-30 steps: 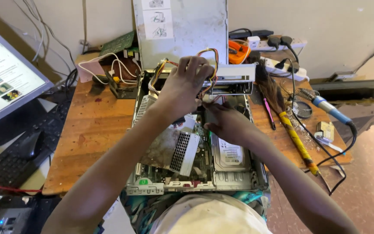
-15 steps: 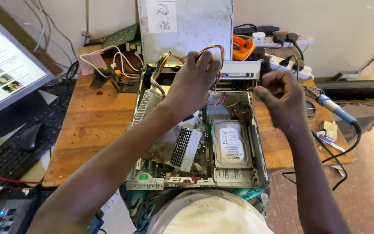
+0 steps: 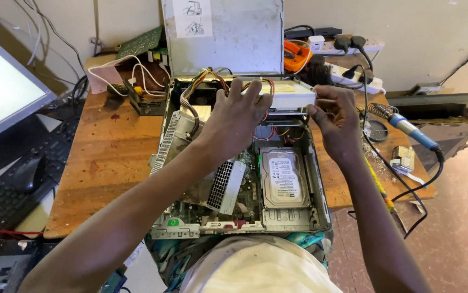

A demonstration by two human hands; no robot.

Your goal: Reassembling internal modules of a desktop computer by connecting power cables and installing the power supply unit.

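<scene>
While I look down: the pale drive (image 3: 288,93) sits at the back of the open computer case (image 3: 320,190).
Left hand (image 3: 239,116): I see it spread over the wires (image 3: 212,81), fingers on the drive.
Right hand (image 3: 334,116): curled at the drive's right end; grip unclear.
Nearby: hard disk (image 3: 284,176), soldering iron (image 3: 407,127), wooden table (image 3: 109,157).

right hand (image 3: 336,120) lifted from inside case to optical drive (image 3: 291,94) end
</scene>
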